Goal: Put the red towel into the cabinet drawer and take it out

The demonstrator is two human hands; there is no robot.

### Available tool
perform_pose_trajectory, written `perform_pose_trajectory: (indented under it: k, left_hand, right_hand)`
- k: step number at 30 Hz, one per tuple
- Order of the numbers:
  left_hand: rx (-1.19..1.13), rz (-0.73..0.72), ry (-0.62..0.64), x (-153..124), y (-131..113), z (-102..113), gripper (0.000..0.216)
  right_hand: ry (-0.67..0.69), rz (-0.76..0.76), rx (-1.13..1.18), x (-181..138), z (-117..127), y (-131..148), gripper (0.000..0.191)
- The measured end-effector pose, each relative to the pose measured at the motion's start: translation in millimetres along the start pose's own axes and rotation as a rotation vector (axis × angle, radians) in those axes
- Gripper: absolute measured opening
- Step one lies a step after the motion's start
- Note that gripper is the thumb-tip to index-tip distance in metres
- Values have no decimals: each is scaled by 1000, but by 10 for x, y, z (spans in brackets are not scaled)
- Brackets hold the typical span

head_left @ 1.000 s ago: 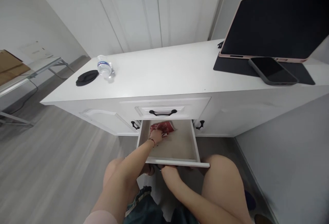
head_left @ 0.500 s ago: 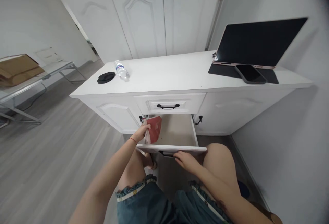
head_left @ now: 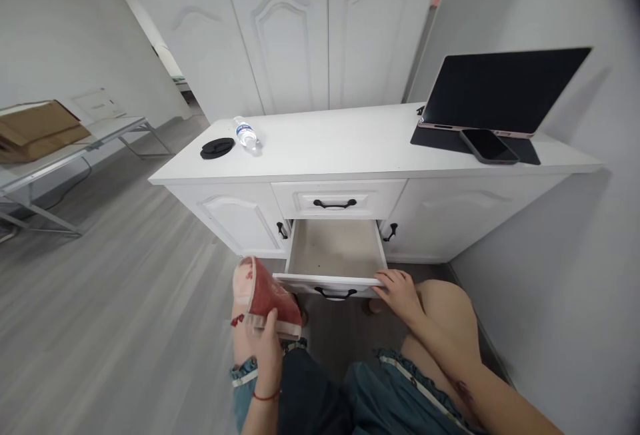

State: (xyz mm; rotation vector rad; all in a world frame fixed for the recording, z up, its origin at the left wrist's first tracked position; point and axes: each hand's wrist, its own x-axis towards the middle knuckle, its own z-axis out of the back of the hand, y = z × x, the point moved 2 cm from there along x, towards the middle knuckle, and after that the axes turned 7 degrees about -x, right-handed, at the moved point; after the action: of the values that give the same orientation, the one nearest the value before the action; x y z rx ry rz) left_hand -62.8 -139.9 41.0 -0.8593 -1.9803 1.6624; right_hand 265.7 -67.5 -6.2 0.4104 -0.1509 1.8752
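Observation:
My left hand (head_left: 267, 348) is closed on one edge of a folded red-and-pink towel (head_left: 273, 298) with a pale border. The towel is held over my left knee, in front of the drawer's left corner. My right hand (head_left: 400, 292) has its fingers hooked over the top edge at the right end of the drawer front (head_left: 300, 282). This lower drawer (head_left: 340, 252) is pulled out, showing a bare beige bottom with a few tiny dark specks. A black handle (head_left: 335, 294) sits on its front, to the left of my right hand.
Above is a closed drawer (head_left: 345, 200). On the white cabinet top (head_left: 330, 142) lie a clear plastic bottle (head_left: 247, 135), a flat black object (head_left: 217, 148), a phone (head_left: 489, 146) and a dark-screened laptop (head_left: 505, 88). A cardboard box (head_left: 40, 128) rests on a table at left.
My left hand has drawn the towel out of the drawer, toward me and over my knee. My right hand has shifted from near the handle to the drawer front's right top edge.

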Motion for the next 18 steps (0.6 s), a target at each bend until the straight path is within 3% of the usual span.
perform_pose_trajectory:
  k: [2, 4, 9, 13, 15, 18]
  left_hand:
    - [50, -51, -65, -143, 63, 13, 28]
    - [113, -113, -35, -182, 77, -55, 24]
    - [455, -351, 195, 109, 125, -486, 12]
    - [810, -546, 387, 367, 394, -867, 5]
    - [937, -636, 506, 404, 551, -989, 11]
    - [1091, -702, 562, 364, 709, -1066, 20]
  right_hand:
    - [-18, -83, -17, 12, -14, -27, 20]
    - [-28, -155, -27, 42, -42, -48, 25]
    - [-21, -266, -65, 222, -140, -104, 32]
    - [20, -237, -62, 413, -188, -192, 31]
    - [49, -201, -35, 484, -197, -240, 30]
    - [70, -162, 37, 534, -197, -291, 30]
